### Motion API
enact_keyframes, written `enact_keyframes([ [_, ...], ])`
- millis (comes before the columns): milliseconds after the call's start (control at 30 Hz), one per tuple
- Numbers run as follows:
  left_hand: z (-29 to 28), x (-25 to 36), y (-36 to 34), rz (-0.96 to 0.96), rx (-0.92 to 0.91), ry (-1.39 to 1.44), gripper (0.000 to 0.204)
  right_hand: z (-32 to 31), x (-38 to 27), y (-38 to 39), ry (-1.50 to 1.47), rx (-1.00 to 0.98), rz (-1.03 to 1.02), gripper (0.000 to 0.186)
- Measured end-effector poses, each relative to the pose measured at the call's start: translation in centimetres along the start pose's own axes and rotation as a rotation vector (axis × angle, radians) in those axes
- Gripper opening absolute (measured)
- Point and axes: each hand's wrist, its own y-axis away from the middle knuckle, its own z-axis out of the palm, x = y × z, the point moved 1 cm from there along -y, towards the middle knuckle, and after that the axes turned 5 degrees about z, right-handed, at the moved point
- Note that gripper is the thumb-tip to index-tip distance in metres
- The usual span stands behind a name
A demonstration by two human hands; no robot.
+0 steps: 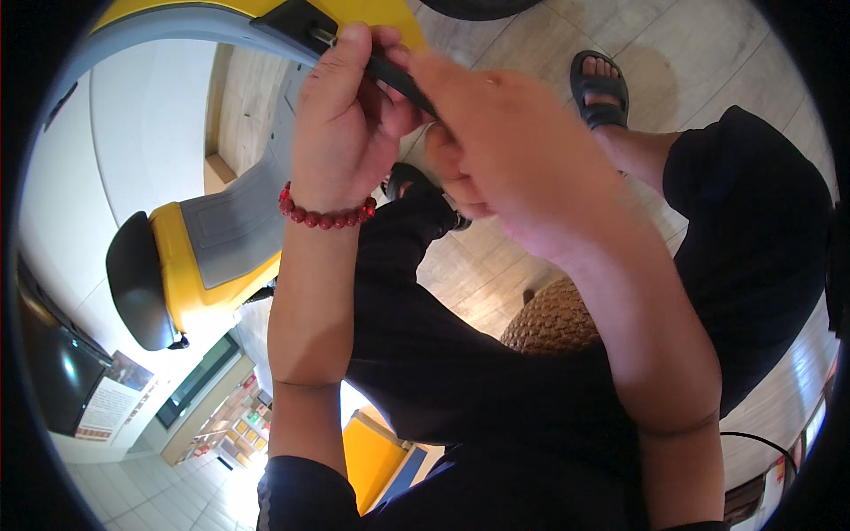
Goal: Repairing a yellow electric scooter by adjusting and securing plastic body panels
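At the top of the view, both my hands meet at a narrow black bar (pixel 403 81). My left hand (pixel 341 115), a red bead bracelet at its wrist, is closed around the bar's upper part, thumb pointing up. My right hand (pixel 505 142), slightly blurred, is closed over the lower end, which its fingers hide. Just beyond my left thumb, a metal bolt-like pin (pixel 323 36) sticks out by a black bracket-like piece (pixel 294 26) on a yellow body panel (pixel 390 18). Whether the bar joins that piece is hidden behind my left hand.
A yellow-and-grey vehicle part (pixel 235 221) with a black rounded end (pixel 137 279) stands on my left. Below me is a woven seat (pixel 553 320). My sandalled foot (pixel 600 88) rests on the tiled floor (pixel 496 265). A black tyre (pixel 482 7) shows at the top edge.
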Motion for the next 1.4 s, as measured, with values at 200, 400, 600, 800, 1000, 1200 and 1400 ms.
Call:
enact_keyframes([
  [200, -0.1, 0.0, -0.3, 0.0, -0.06, 0.019, 0.027, -0.4, 0.0, -0.6, -0.543, -0.113, 0.467, 0.027],
  [400, 0.3, 0.1, -0.5, -0.001, -0.028, 0.059, 0.025, 0.4, 1.3, 0.2, 0.263, 0.321, -0.2, 0.022],
  [600, -0.1, 0.2, -0.3, -0.028, -0.035, 0.005, 0.024, 0.1, 0.9, -0.5, 0.449, 0.194, -0.259, 0.018],
  [800, 0.6, -0.1, 0.0, 0.027, 0.021, -0.012, 0.03, -0.3, 0.3, -0.9, -0.556, -0.227, 0.498, 0.036],
  [1000, 0.4, -0.1, -0.3, 0.02, 0.004, 0.001, 0.03, 0.4, 0.6, -0.9, -0.304, -0.094, 0.3, 0.037],
  [1200, 0.6, -0.3, -0.1, -0.007, 0.168, 0.02, 0.027, 0.4, 0.0, -1.1, 0.243, 0.073, -0.008, 0.038],
  [1400, -0.2, 0.1, 0.2, 0.012, -0.055, 0.0, 0.031, 0.2, -0.6, -1.2, -0.218, -0.08, 0.271, 0.035],
])
